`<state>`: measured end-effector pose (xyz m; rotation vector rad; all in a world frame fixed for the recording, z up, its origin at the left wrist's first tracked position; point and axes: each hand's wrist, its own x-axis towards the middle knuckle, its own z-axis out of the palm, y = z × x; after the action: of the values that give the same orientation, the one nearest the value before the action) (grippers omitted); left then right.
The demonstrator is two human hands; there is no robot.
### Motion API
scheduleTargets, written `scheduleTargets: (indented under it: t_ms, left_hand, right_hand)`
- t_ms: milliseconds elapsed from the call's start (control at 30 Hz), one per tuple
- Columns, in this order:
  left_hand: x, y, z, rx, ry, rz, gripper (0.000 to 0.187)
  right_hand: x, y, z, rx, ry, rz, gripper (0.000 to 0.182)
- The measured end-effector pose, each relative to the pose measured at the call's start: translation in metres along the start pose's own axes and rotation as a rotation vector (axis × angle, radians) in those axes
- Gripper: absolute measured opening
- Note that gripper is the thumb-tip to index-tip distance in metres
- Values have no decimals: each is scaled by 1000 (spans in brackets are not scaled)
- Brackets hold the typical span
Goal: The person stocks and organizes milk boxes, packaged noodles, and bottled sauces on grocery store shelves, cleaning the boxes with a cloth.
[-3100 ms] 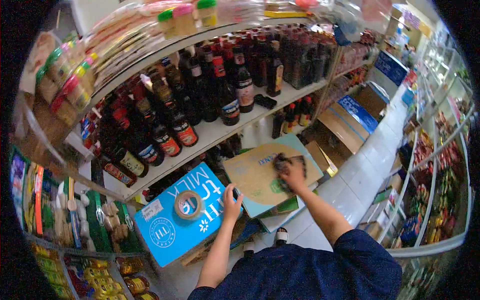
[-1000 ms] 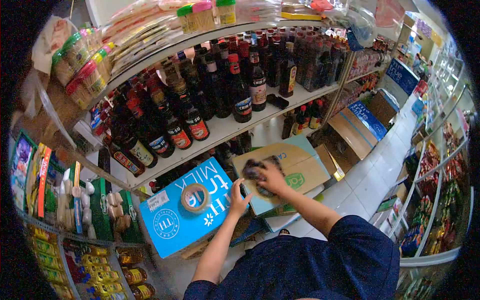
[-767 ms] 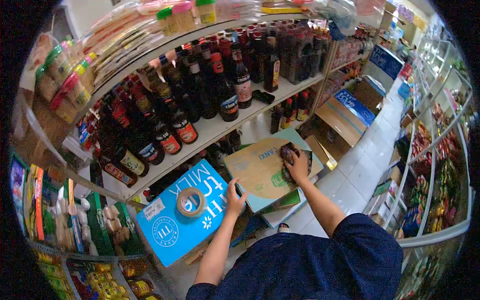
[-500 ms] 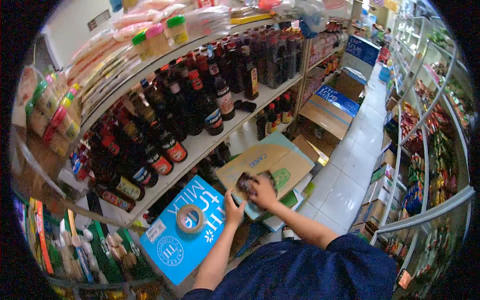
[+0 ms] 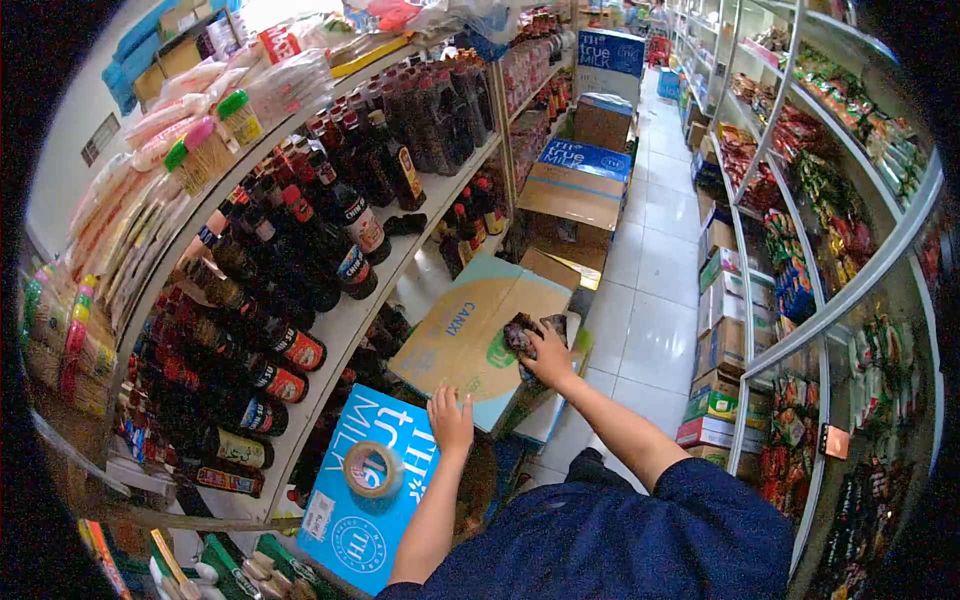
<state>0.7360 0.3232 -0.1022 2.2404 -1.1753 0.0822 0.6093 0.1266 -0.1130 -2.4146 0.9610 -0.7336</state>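
Note:
My right hand point(image 5: 549, 356) presses a dark crumpled cloth point(image 5: 521, 335) onto the top of a brown cardboard carton point(image 5: 440, 335) printed "CANXI", beside its green logo. Its fingers are bent over the cloth. My left hand point(image 5: 452, 424) lies at the near edge of the same carton, fingers stretched out and holding nothing. Just left of it is a blue "TH true MILK" carton point(image 5: 330, 480), with a roll of tape point(image 5: 374, 469) lying flat on top.
Shelves with many dark sauce bottles point(image 5: 362, 228) stand on the left, packaged goods point(image 5: 200, 120) above. More cartons point(image 5: 570, 195) line the aisle ahead. A white tiled floor point(image 5: 640, 300) runs between them and a metal-framed rack point(image 5: 745, 380) of packets on the right.
My right hand has moved the cloth across the carton top, from left of the green logo to its right. My left hand has shifted slightly along the near edge. The view has turned right.

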Motion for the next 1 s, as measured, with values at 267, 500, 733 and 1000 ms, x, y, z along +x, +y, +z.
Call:
scheduleTargets:
  t_ms: [267, 500, 733, 1000]
  left_hand:
    - [-7, -6, 0, -236, 42, -107, 31]
    - [-5, -3, -5, -190, -28, -98, 33]
    - [-7, 0, 0, -16, -36, -43, 32]
    - [-30, 63, 19, 214, -114, -304, 48]
  right_hand:
    - [-20, -59, 21, -160, -234, -185, 56]
    - [-20, -56, 21, -10, -288, -354, 58]
    - [39, -7, 17, 0, -101, -245, 49]
    - [27, 40, -13, 192, -352, -427, 48]
